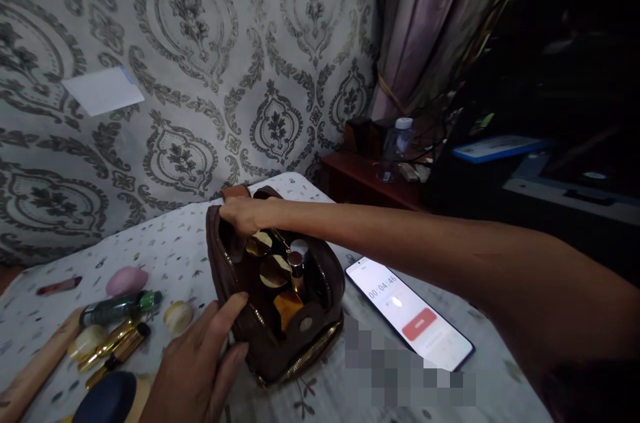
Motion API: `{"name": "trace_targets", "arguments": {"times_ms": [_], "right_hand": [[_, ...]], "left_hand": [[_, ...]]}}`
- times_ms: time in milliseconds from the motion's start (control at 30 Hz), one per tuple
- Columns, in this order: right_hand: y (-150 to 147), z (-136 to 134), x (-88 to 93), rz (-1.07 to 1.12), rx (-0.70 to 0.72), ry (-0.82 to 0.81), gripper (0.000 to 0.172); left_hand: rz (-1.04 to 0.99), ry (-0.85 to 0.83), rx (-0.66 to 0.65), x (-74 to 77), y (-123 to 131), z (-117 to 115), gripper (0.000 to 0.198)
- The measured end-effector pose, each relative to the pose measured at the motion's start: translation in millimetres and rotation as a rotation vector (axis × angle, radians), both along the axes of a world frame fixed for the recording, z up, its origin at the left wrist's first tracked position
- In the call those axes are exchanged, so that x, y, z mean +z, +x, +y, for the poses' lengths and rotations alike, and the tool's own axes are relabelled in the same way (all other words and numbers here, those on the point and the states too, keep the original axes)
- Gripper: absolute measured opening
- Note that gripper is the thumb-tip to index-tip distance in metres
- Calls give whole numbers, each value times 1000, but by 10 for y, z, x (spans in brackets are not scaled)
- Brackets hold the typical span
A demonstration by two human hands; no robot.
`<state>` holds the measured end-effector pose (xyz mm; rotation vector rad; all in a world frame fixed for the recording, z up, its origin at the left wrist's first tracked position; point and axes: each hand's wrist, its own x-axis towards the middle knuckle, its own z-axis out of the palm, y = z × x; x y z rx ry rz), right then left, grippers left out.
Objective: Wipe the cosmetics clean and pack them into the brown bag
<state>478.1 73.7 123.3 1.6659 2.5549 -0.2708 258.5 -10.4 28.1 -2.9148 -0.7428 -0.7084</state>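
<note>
A dark brown zippered bag lies open on the patterned white cloth. Inside it are round gold-topped items, a tube with a shiny cap and an amber item. My right hand reaches into the far end of the bag, its fingertips hidden; what they hold, if anything, cannot be seen. My left hand rests against the near left side of the bag, fingers apart, with nothing in it.
Left of the bag lie a pink sponge, a green-capped bottle, gold tubes, a small round jar and a dark round lid. A lit phone lies right. Behind stands a plastic bottle.
</note>
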Motion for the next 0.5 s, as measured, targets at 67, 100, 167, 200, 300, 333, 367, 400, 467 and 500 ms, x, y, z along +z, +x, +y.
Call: {"name": "trace_targets", "arguments": {"times_ms": [67, 100, 167, 200, 300, 333, 367, 400, 467, 500], "right_hand": [[14, -1, -19, 17, -12, -2, 46], [19, -3, -20, 18, -25, 6, 44], [22, -16, -11, 19, -47, 11, 39], [19, -28, -4, 21, -53, 8, 38], [-6, -83, 8, 31, -63, -1, 40], [-19, -104, 5, 32, -68, -2, 42], [-33, -123, -4, 31, -70, -1, 43], [-48, -139, -15, 29, -70, 6, 44], [-73, -159, -40, 24, -60, 20, 47], [-82, -163, -49, 20, -52, 28, 48]], "left_hand": [[-1, -15, 6, 9, 4, -7, 43], [-2, -23, 8, 16, 5, -10, 44], [-3, -32, 8, 29, 7, -16, 44], [-1, -35, 5, 35, 8, -19, 45], [1, -36, 2, 44, 8, -27, 45], [0, -32, -1, 44, 8, -30, 44], [-3, -29, -1, 43, 9, -33, 44], [-5, -24, -1, 43, 10, -34, 44], [-11, -17, -2, 46, 13, -35, 44], [-11, -18, -2, 50, 15, -34, 44]]}}
